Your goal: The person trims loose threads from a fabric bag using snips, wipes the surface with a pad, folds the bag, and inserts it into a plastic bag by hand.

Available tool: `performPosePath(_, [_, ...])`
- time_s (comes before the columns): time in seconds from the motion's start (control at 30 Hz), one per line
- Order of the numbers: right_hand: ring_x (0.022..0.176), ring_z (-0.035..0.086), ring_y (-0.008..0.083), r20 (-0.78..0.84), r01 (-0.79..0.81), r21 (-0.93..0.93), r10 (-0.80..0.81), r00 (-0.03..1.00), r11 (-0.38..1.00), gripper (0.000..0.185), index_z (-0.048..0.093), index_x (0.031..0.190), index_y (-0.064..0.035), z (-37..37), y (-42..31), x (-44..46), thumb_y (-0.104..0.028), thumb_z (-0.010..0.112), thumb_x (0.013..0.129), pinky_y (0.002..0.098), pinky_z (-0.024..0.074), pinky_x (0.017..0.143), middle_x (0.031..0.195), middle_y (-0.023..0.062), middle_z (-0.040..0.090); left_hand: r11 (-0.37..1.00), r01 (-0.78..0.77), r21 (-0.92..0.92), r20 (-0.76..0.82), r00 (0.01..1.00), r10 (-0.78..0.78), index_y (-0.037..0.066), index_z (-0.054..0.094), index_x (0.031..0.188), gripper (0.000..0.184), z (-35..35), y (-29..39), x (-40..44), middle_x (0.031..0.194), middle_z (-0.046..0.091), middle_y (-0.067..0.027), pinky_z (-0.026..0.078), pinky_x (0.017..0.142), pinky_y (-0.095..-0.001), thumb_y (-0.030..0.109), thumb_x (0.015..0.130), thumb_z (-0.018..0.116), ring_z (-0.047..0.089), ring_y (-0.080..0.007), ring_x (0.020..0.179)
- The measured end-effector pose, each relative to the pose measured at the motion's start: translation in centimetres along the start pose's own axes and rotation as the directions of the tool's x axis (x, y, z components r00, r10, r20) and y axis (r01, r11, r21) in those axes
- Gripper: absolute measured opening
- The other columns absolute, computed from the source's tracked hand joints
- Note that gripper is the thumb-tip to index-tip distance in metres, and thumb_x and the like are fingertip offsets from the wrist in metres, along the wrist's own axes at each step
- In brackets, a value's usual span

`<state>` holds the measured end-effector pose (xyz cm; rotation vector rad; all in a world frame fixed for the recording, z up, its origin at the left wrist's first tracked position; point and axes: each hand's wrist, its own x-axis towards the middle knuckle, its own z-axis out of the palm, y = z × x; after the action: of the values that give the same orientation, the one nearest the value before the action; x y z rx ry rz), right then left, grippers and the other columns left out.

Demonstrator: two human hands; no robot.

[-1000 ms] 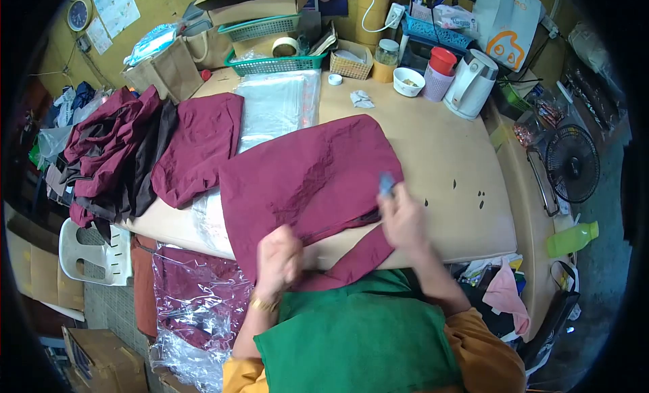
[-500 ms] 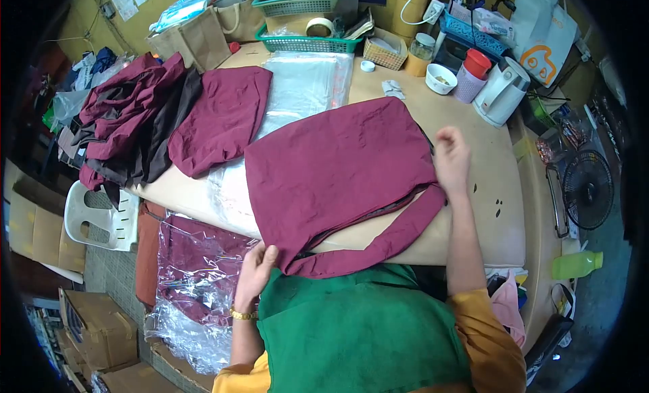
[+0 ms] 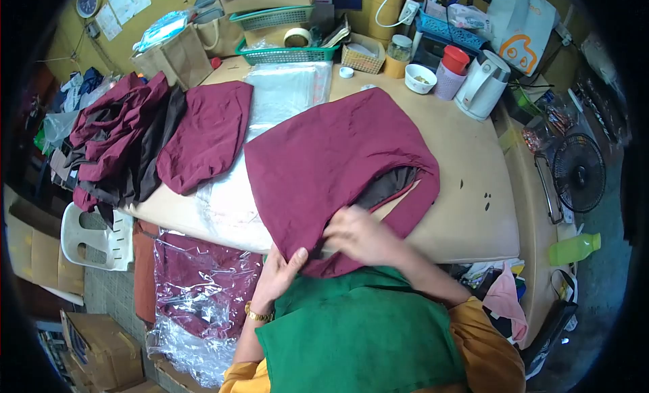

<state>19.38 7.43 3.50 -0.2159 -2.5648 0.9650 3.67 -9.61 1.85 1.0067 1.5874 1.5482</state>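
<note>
A maroon garment [image 3: 331, 150] lies across the front of the padded table, with a long maroon strip curving along its lower right side. Between them a gap shows dark lining. My left hand [image 3: 280, 268] pinches the garment's lower left corner, thumb on top. Over the lower edge, beside the gap, is my right hand [image 3: 355, 234], slightly blurred; its fingers are bent at the cloth, and what they hold, if anything, is hidden.
Folded maroon cloth [image 3: 206, 136] and a maroon and black heap [image 3: 122, 136] lie left. Clear plastic sheets [image 3: 287, 89] lie behind. Baskets [image 3: 291, 54], a bowl [image 3: 420, 79] and a kettle [image 3: 482, 85] line the back. A fan [image 3: 578, 171] stands right.
My right hand has come from the garment's right side down to its lower edge near my left hand. The garment's right part has shifted and its gap has opened wider, showing dark lining.
</note>
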Motion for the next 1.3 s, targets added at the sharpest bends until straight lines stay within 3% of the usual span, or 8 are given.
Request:
performPosePath(0.2, [0.093, 0.055, 0.0297, 0.137, -0.343, 0.367, 0.315, 0.939, 0.864, 0.028, 0.063, 0.090, 0.0010, 2.8, -4.3, 0.5, -0.017, 0.077, 0.075, 0.0408, 0.0459, 0.079, 0.093, 0.0135, 0.052, 0.945, 0.318, -0.072, 0.079, 0.947, -0.313, -0.006, 0.045, 0.136, 0.060, 0.7, 1.1, -1.0, 0.129, 0.056, -0.0144, 0.040, 0.103, -0.0345, 0.044, 0.102, 0.046, 0.051, -0.0208, 0.120])
performPosePath(0.5, [0.098, 0.054, 0.0352, 0.148, -0.169, -0.062, 0.176, 0.973, 0.984, 0.027, 0.058, 0.086, 0.0017, 2.8, -3.8, -0.6, -0.019, 0.071, 0.076, 0.0461, 0.0411, 0.084, 0.099, 0.0174, 0.049, 0.977, 0.208, 0.034, -0.017, 0.978, -0.208, -0.008, 0.042, 0.138, 0.076, 2.4, 0.0, 0.3, 0.130, 0.054, -0.0180, 0.038, 0.104, -0.0352, 0.056, 0.103, 0.023, 0.049, -0.0239, 0.122])
performPosePath(0.57, [0.089, 0.057, 0.0354, -0.116, -0.229, -0.172, 0.211, 0.971, 0.958, 0.022, 0.056, 0.091, -0.0009, 2.7, -4.0, -0.7, -0.014, 0.068, 0.079, 0.0441, 0.0444, 0.078, 0.098, 0.0178, 0.049, 0.887, 0.460, 0.036, -0.092, 0.886, -0.455, -0.007, 0.048, 0.134, 0.071, 1.5, 2.0, 0.4, 0.112, 0.059, -0.0116, 0.045, 0.089, -0.0318, 0.055, 0.103, 0.031, 0.055, -0.0186, 0.099])
performPosePath(0.63, [0.082, 0.057, 0.0362, -0.208, -0.219, -0.137, 0.188, 0.960, 0.966, 0.020, 0.053, 0.096, -0.0023, 2.5, -3.9, -0.6, -0.009, 0.064, 0.082, 0.0453, 0.0464, 0.070, 0.096, 0.0169, 0.049, 0.962, 0.206, 0.178, 0.164, 0.958, -0.235, -0.005, 0.046, 0.134, 0.063, 0.4, 2.4, 0.8, 0.129, 0.056, -0.0162, 0.042, 0.095, -0.0327, 0.049, 0.103, 0.039, 0.053, -0.0204, 0.115])
performPosePath(0.8, [0.081, 0.059, 0.0379, -0.243, -0.268, -0.100, 0.237, 0.940, 0.958, 0.017, 0.050, 0.101, -0.0009, 3.1, -3.6, -0.7, -0.006, 0.059, 0.087, 0.0475, 0.0499, 0.068, 0.098, 0.0167, 0.050, 0.985, 0.092, 0.147, 0.099, 0.989, -0.108, -0.005, 0.068, 0.098, 0.031, 2.6, 3.2, 1.5, 0.077, 0.064, -0.0027, 0.048, 0.069, -0.0307, 0.025, 0.089, 0.072, 0.055, -0.0121, 0.070])
performPosePath(1.03, [0.073, 0.058, 0.0304, -0.334, -0.058, -0.226, -0.021, 0.942, 0.972, 0.009, 0.058, 0.092, 0.0004, 2.2, -3.2, -1.0, -0.002, 0.058, 0.084, 0.0430, 0.0488, 0.065, 0.088, 0.0138, 0.049, 0.800, 0.389, 0.456, 0.106, 0.869, -0.483, -0.003, 0.069, 0.100, 0.028, 2.1, 1.5, 2.0, 0.088, 0.070, -0.0068, 0.050, 0.077, -0.0308, 0.023, 0.090, 0.071, 0.063, -0.0126, 0.084])
performPosePath(1.1, [0.076, 0.058, 0.0299, -0.307, -0.098, -0.244, 0.019, 0.952, 0.965, 0.006, 0.057, 0.088, -0.0006, 2.0, -3.8, -1.0, -0.003, 0.057, 0.083, 0.0425, 0.0481, 0.068, 0.088, 0.0130, 0.048, 0.964, 0.044, -0.264, -0.110, 0.991, -0.075, -0.003, 0.067, 0.105, 0.031, 4.1, 0.0, 1.8, 0.092, 0.069, -0.0046, 0.050, 0.077, -0.0293, 0.025, 0.091, 0.070, 0.062, -0.0119, 0.084])
performPosePath(1.3, [0.071, 0.058, 0.0265, -0.392, -0.098, -0.271, -0.017, 0.920, 0.958, 0.008, 0.064, 0.088, -0.0020, 2.4, -3.6, -0.6, -0.004, 0.062, 0.081, 0.0393, 0.0478, 0.063, 0.080, 0.0096, 0.049, 0.943, 0.228, -0.242, 0.085, 0.973, -0.214, 0.000, 0.052, 0.130, 0.044, 2.7, -1.1, 2.1, 0.122, 0.060, -0.0093, 0.046, 0.095, -0.0344, 0.021, 0.094, 0.066, 0.057, -0.0169, 0.109])
